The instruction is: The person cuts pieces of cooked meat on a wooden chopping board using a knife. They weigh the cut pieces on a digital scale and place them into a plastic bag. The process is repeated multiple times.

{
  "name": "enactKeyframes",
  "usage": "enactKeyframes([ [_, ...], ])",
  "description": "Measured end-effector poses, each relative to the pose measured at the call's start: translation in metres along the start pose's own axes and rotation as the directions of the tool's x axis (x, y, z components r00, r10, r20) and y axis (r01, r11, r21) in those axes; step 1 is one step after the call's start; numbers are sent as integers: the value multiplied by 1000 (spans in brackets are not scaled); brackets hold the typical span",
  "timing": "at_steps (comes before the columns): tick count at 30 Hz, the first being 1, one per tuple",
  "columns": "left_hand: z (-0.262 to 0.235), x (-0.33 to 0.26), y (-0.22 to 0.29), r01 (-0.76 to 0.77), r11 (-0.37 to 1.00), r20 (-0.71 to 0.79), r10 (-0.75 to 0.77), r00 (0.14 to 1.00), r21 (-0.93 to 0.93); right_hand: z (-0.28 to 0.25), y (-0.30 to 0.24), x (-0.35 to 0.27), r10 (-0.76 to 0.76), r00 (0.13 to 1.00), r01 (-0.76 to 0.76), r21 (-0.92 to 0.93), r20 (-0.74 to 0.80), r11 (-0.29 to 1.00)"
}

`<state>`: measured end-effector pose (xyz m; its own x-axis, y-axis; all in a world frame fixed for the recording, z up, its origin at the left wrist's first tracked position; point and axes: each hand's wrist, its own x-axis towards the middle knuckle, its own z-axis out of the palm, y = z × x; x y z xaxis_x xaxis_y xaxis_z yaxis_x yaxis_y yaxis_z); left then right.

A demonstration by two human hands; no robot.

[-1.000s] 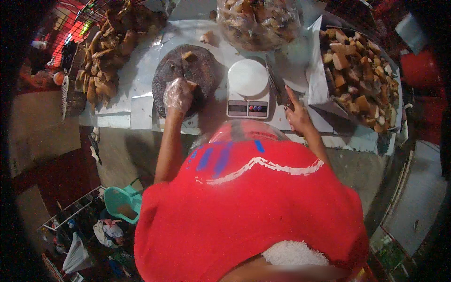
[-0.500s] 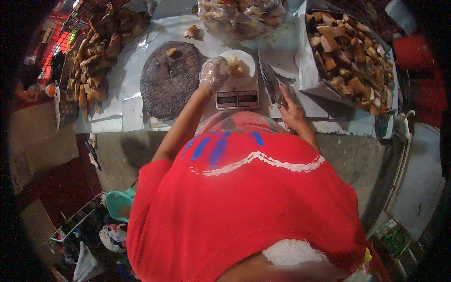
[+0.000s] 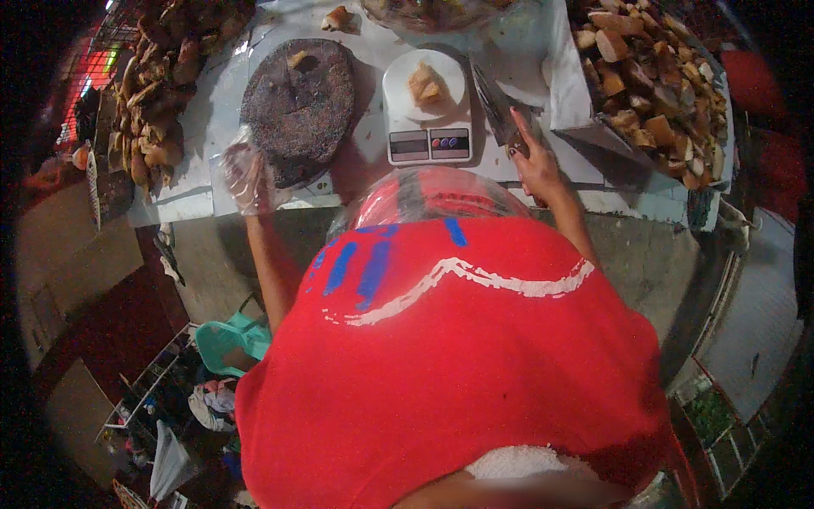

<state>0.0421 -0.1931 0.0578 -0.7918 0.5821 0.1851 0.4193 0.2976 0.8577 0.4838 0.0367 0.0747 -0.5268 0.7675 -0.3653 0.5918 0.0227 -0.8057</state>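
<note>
My left hand [image 3: 247, 176], in a clear plastic glove, is beside the lower left edge of a dark round chopping block [image 3: 298, 102]. Its fingers look loosely stretched, with nothing visible in them. A small light scrap [image 3: 297, 59] lies on the block. My right hand [image 3: 536, 165] grips a knife by the handle, index finger stretched along it. The broad dark blade [image 3: 489, 100] points away from me, right of a white kitchen scale [image 3: 393, 113]. Pale brown chunks [image 3: 426, 86] that look like meat sit on the scale's round plate.
At the right stands an open white box [image 3: 577, 102] heaped with brown and pale chunks [image 3: 657, 93]. Brown meat pieces [image 3: 153, 110] are piled at the far left. A clear bag [image 3: 437, 13] and a single chunk [image 3: 337, 19] lie at the back. Clear plastic [image 3: 432, 197] bulges at the table's near edge.
My left hand has left the scale's plate and moved left to the block's lower edge, leaving the chunks on the plate. My right hand still holds the knife. The view has shifted slightly.
</note>
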Motion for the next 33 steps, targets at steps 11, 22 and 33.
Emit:
enactKeyframes([
  [11,44,5,26,-562,803,-138,590,795,196,-2,-3,6,-286,953,257,-231,-102,938],
  [22,251,-27,81,-439,856,572,222,790,273,-14,39,15,42,971,-169,-551,-235,817],
  [33,288,32,52,-354,931,783,285,553,-89,-3,50,-9,-286,852,154,-312,-439,937],
])
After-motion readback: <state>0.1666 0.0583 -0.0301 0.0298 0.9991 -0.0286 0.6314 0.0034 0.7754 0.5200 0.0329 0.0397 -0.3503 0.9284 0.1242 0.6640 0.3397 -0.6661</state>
